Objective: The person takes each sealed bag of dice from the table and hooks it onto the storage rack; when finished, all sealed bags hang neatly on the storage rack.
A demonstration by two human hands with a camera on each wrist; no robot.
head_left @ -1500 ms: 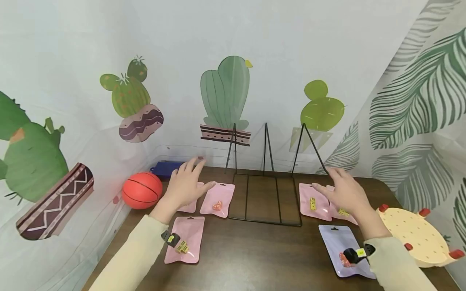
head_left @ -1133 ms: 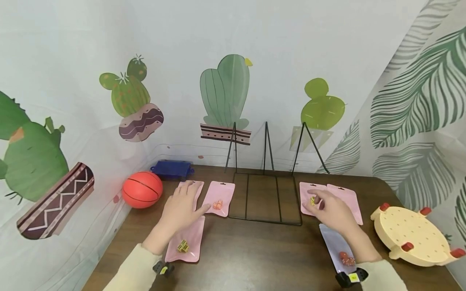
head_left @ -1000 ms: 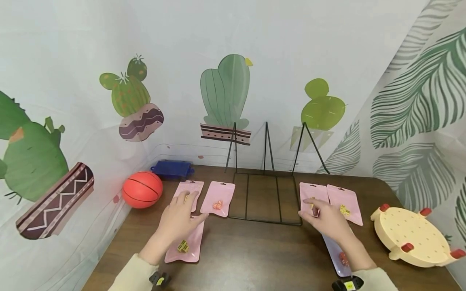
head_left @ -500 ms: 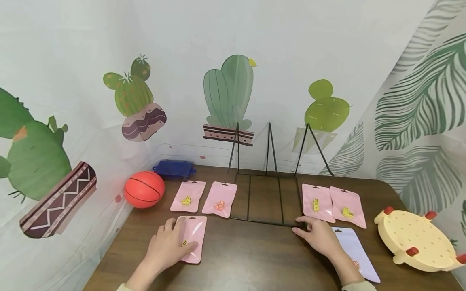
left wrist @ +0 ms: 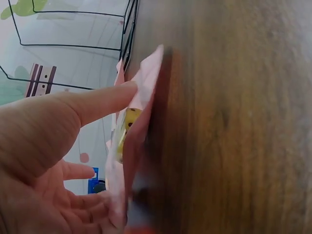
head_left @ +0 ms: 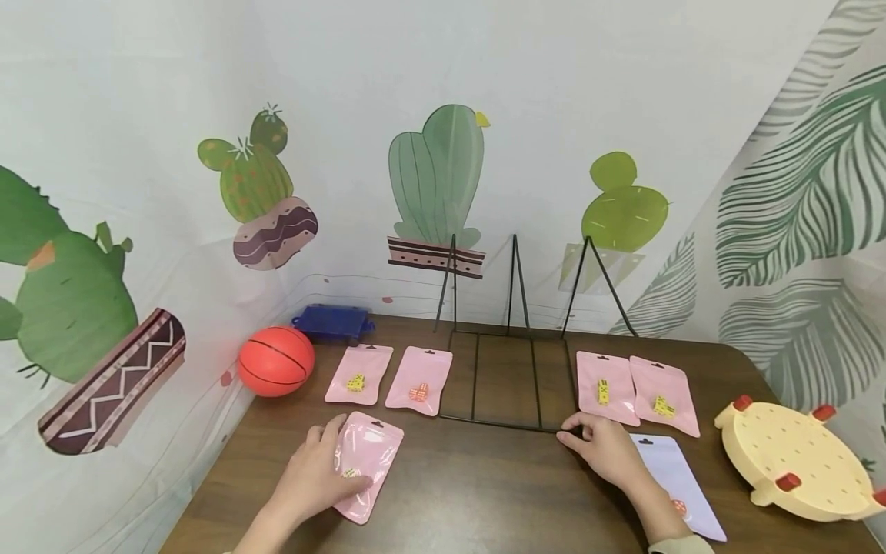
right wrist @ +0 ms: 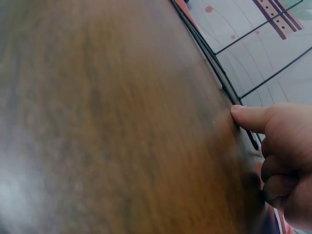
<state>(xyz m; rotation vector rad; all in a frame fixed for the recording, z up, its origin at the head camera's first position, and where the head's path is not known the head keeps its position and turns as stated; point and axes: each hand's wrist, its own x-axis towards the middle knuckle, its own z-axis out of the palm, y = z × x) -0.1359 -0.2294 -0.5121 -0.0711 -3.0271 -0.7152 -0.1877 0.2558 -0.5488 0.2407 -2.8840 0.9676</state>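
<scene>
Two hands are at work. The left hand point(head_left: 308, 473) has its thumb across the front of a pink bag point(head_left: 374, 442) and its fingers curled at the bag's edge: a pinch, only slightly parted, with the yellow dice point(left wrist: 130, 117) inside close to the thumb. That bag is at the near left of the table point(head_left: 471, 492), tilted up at one side; the left wrist view is blurred and edge-on, so whether it is wholly off the wood I cannot say. The right hand point(head_left: 605, 450) pinches the near right corner of the wire rack point(head_left: 475, 377) between thumb and forefinger, other fingers folded in.

The step in hand looks to be picking up this bag while the rack is steadied. The next move seems to call for a firm hold on the slick film and a rack that does not slide.

The table is dark, glossy wood. Two more pink bags point(head_left: 359, 368) lie left of the rack, two point(head_left: 603, 369) right of it, with a lilac bag point(head_left: 674, 469) nearer. A ball point(head_left: 275, 362) and a blue tray point(head_left: 334, 321) stand far left, a round cream stand point(head_left: 796, 454) far right. Behind hangs a pale curtain point(head_left: 540, 85) printed with cacti and leaves.
</scene>
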